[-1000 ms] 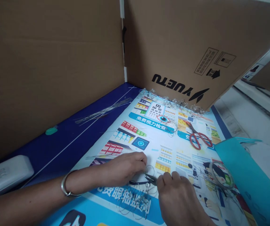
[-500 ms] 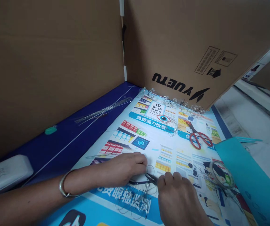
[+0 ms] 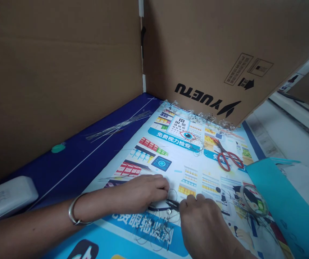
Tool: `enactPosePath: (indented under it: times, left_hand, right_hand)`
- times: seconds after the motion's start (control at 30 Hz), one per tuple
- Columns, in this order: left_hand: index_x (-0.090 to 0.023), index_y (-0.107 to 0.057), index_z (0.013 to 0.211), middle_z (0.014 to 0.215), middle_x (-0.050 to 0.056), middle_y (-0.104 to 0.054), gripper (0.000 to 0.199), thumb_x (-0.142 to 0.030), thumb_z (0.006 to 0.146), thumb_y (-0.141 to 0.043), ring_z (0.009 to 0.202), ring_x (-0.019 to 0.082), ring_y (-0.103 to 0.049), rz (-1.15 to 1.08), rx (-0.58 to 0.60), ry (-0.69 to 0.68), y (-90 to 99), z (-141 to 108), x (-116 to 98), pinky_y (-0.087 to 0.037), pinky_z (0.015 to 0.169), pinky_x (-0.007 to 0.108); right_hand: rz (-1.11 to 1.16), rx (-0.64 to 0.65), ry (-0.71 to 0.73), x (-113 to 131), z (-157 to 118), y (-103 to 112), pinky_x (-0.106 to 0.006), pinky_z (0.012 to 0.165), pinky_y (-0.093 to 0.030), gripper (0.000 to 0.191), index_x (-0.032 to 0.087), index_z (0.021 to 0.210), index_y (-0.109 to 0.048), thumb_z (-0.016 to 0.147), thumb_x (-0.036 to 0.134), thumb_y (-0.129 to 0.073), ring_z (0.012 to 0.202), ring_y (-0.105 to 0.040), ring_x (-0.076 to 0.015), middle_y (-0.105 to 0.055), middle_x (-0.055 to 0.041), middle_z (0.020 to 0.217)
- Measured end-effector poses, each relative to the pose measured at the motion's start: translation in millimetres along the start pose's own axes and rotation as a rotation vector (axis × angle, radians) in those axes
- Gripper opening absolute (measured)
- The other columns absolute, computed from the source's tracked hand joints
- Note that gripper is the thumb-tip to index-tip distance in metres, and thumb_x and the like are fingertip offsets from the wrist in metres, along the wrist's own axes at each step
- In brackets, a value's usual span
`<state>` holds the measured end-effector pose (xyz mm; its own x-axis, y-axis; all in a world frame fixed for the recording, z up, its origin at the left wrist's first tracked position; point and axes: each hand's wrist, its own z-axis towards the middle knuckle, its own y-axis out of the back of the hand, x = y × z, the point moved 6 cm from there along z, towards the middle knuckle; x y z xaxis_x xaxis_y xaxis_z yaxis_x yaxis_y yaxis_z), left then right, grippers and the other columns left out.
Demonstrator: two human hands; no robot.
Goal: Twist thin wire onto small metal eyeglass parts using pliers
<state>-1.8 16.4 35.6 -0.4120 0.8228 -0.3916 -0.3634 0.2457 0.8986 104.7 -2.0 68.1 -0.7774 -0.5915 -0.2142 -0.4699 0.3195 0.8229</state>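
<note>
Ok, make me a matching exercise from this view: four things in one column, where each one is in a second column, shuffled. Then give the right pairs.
Things:
1. Red-handled scissors
2. Bundle of straight wires
3. Metal bangle
4. Black-handled pliers

Places:
A. On the dark blue mat
B. Around the left wrist
C. Between the left hand and the right hand
D. Lying open on the printed poster

Pairs: 1-D, 2-A, 3-B, 4-C
</note>
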Motion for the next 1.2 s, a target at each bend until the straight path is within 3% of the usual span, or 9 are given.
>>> enactPosePath:
  times: [0.3,0.6,1.0,1.2]
  left_hand:
    - [-0.017,-0.053,0.085,0.098,0.004,-0.057,0.015,-0.006,0.074,-0.054,0.089,0.018,-0.052,-0.004,0.003,-0.017,0.3,1,-1,-0.043,0.074,0.028]
    - [-0.017,-0.055,0.088,0.097,0.005,-0.058,0.018,-0.004,0.076,-0.053,0.089,0.018,-0.052,0.011,-0.008,-0.022,3.1,-1,-6,-0.043,0.076,0.028]
    - [-0.017,-0.056,0.081,0.086,0.005,-0.054,0.008,-0.015,0.085,-0.050,0.079,0.018,-0.046,0.177,-0.014,-0.055,-2.2,-4,-20,-0.039,0.066,0.030]
    - [-0.018,-0.055,0.071,0.078,0.005,-0.052,0.010,-0.019,0.082,-0.056,0.076,0.021,-0.044,0.296,-0.007,-0.071,-5.8,-2,-27,-0.033,0.057,0.031]
  right_hand:
    - [-0.132,-0.079,0.127,9,2,2,-0.031,0.047,-0.039,0.017,0.016,0.069,-0.062,0.068,0.002,-0.051,0.061,-0.057,-0.0246,-0.059,-0.0087,0.067]
    - [-0.086,-0.053,0.183,7,7,0,-0.031,0.047,-0.040,0.017,0.016,0.074,-0.062,0.068,0.004,-0.052,0.061,-0.060,-0.0245,-0.063,-0.0094,0.070]
    - [-0.004,-0.083,0.156,0,7,-5,-0.026,0.045,-0.034,0.012,0.013,0.074,-0.061,0.062,0.011,-0.058,0.059,-0.060,-0.0222,-0.063,-0.0099,0.067]
    - [0.044,-0.057,0.122,-6,7,-1,-0.025,0.044,-0.029,0.011,0.014,0.074,-0.061,0.066,0.012,-0.053,0.059,-0.060,-0.0211,-0.064,-0.0091,0.069]
